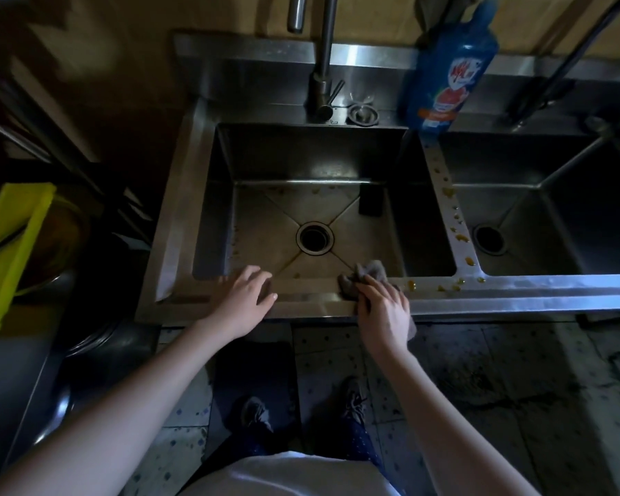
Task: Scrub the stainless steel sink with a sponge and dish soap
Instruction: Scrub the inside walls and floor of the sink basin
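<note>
r hand [383,309] grips cloth [369,272] on sink [301,298] near rim; l hand [246,293] flat, holding nothing. stains [460,238] left on divider and near-right rim; soap bottle [448,66] far right, scrub looks barely begun.

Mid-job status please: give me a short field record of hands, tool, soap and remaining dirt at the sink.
left hand: flat on the front rim of the stainless steel double sink, holding nothing
right hand: grips a crumpled grey-brown rag on the front rim, at the near right corner of the left basin
soap: tall blue plastic bottle upright on the back ledge, above the divider
basin contents: dark rectangular block by the back right wall; sponge or not, cannot tell
dirt: orange-brown spatters on the divider and front rim right of the rag
</note>
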Tool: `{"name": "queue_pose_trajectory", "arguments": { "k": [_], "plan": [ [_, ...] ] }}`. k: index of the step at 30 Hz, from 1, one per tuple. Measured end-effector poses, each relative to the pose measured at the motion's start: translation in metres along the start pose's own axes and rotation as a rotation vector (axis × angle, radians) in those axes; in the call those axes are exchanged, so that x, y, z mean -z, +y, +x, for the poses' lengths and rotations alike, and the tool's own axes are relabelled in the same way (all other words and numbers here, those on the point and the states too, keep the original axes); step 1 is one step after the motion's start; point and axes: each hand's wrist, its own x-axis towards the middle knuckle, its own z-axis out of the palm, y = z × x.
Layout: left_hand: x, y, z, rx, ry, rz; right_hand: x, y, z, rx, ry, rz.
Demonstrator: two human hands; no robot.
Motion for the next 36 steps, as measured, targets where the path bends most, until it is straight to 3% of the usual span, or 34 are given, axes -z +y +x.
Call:
{"name": "queue_pose_trajectory", "arguments": {
  "k": [3,10,16,21,27,36],
  "plan": [
    [-0.008,0.017,0.003,-0.006,-0.040,-0.078,-0.007,-0.012,-0.003,0.075,-0.043,0.000],
    [-0.022,0.048,0.011,-0.019,-0.064,-0.012,-0.002,0.011,0.001,0.164,-0.084,-0.046],
    [-0.031,0.069,0.016,-0.013,-0.051,0.026,0.026,0.065,0.012,0.075,-0.006,-0.082],
    [-0.040,0.086,0.020,0.000,-0.047,0.030,0.054,0.115,0.027,-0.048,-0.094,-0.197],
    [-0.048,0.106,0.029,0.004,-0.029,0.021,0.063,0.130,0.034,-0.113,-0.124,-0.135],
    [-0.067,0.144,0.039,0.030,-0.037,-0.050,0.058,0.121,0.032,0.175,-0.171,-0.047]
  ]
}}
